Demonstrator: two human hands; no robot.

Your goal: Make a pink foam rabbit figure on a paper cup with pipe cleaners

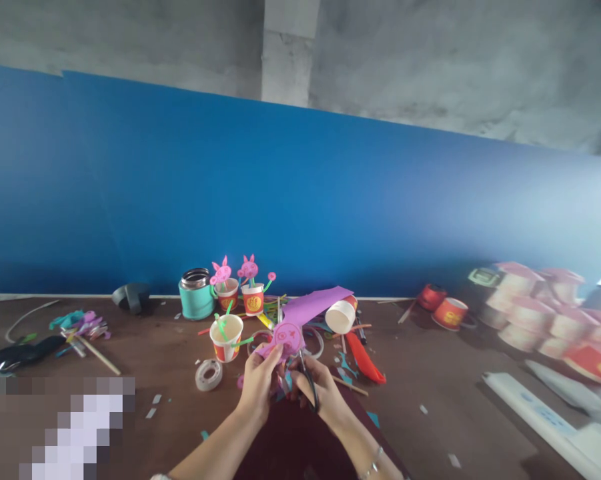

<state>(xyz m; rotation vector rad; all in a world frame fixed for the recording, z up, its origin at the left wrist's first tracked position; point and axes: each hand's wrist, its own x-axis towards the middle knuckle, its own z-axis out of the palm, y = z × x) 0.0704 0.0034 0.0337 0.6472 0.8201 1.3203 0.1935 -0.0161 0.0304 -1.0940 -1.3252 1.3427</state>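
Note:
My left hand [258,385] is closed in a pinch on a pink paper circle [287,337] with a face drawn on it, held up over the brown table [430,387]. Right beside it, my right hand [316,388] grips black-handled scissors [307,379], with the blades pointing up at the paper's lower edge. A red-and-white paper cup [227,337] with green straws stands just left of the paper. A roll of clear tape [209,374] lies left of my left hand.
Two cups with pink pig heads [240,288] and a teal metal mug [196,294] stand by the blue wall. A purple paper sheet [316,303], a tipped cup [341,316] and paper scraps lie behind my hands. Stacks of cups [540,307] fill the right side.

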